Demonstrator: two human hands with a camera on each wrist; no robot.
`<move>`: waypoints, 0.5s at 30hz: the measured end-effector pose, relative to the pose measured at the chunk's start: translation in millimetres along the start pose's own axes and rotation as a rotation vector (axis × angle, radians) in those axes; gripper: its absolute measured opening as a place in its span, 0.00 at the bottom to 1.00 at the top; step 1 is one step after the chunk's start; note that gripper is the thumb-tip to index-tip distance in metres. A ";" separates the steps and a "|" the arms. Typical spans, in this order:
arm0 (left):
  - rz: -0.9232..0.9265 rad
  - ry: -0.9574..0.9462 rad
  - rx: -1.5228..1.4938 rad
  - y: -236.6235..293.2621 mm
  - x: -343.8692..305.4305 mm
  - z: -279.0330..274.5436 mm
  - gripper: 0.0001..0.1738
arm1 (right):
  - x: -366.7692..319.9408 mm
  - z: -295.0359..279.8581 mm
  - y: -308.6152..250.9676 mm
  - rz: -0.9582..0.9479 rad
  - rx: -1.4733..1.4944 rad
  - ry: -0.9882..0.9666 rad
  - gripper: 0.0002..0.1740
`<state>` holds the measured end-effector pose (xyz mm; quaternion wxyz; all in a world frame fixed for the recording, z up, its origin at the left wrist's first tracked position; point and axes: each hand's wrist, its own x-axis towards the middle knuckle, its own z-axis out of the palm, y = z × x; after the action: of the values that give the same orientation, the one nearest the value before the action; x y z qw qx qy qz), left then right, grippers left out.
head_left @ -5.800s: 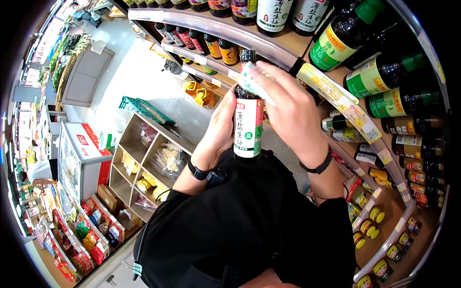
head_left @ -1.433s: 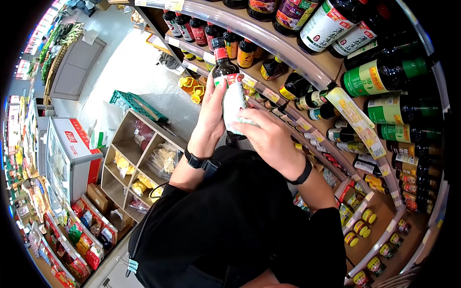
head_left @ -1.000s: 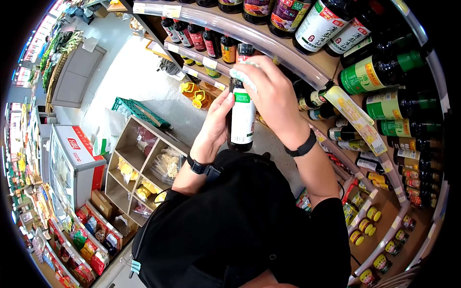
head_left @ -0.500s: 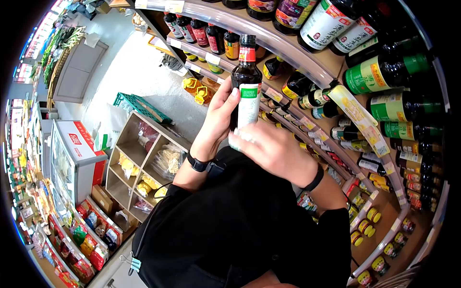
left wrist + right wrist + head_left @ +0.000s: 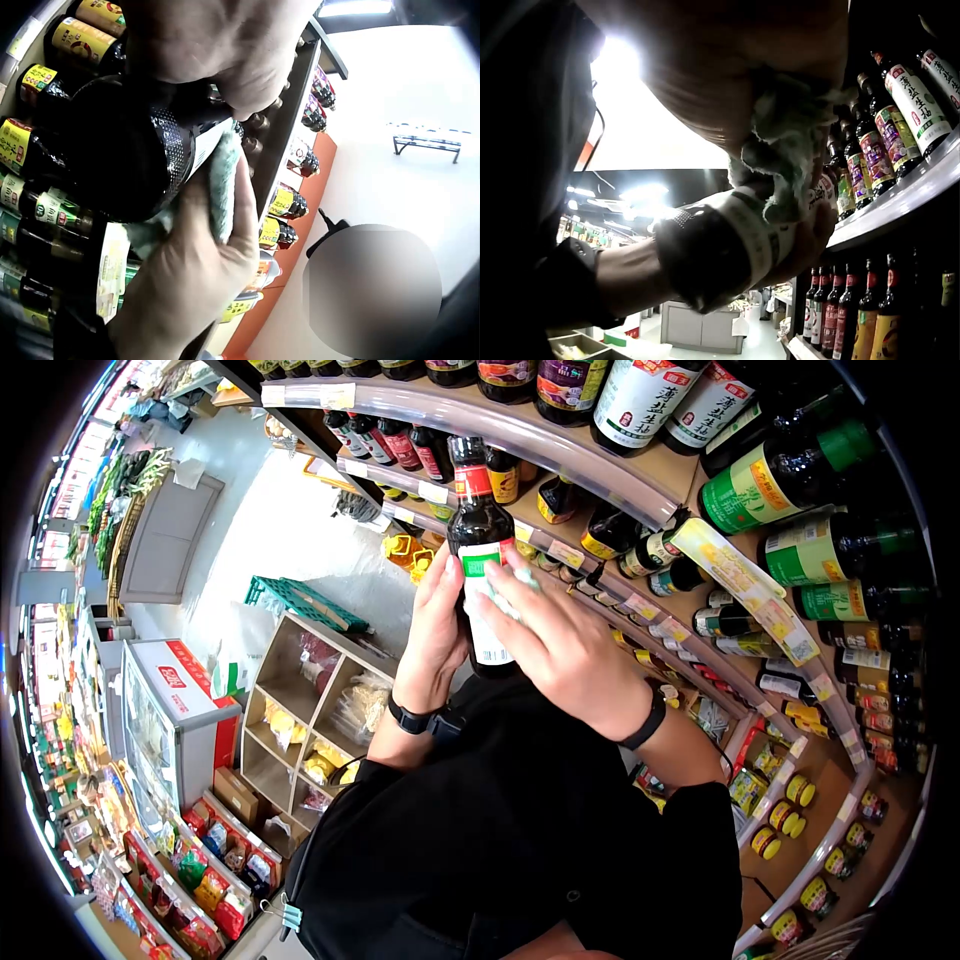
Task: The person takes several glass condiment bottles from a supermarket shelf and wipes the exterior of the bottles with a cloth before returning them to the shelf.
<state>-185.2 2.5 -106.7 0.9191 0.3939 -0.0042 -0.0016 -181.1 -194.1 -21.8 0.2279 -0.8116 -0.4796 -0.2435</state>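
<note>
Here, the left hand [image 5: 432, 635] holds the bottle [image 5: 482, 525] aslant, neck seemingly outward.

There are two hands [image 5: 575, 655], one held bottle [image 5: 481, 525], one cloth [image 5: 224, 184], one green crate [image 5: 305, 603] far left, one display case [image 5: 195, 735], one clip [image 5: 291, 917] near left.

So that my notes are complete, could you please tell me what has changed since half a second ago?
The right hand has moved its cloth up the bottle, from near the base to the label. The left hand still grips the bottle; neither thing was let go.
</note>
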 end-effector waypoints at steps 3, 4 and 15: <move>-0.001 0.069 0.068 -1.9 7.2 -6.2 0.43 | -22.6 -6.3 -7.9 0.044 0.157 -0.093 0.20; -0.071 -0.047 -0.057 7.3 10.5 -8.9 0.44 | -28.3 -13.3 -7.9 0.080 0.232 -0.157 0.19; 0.127 -0.169 -0.224 8.5 22.6 25.8 0.61 | -74.3 -44.7 17.3 0.494 0.500 -0.023 0.27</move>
<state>-162.9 -10.5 -82.6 0.9520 0.2863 -0.1061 0.0230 -204.9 -278.1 -35.0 0.4662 -0.8249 -0.3162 -0.0469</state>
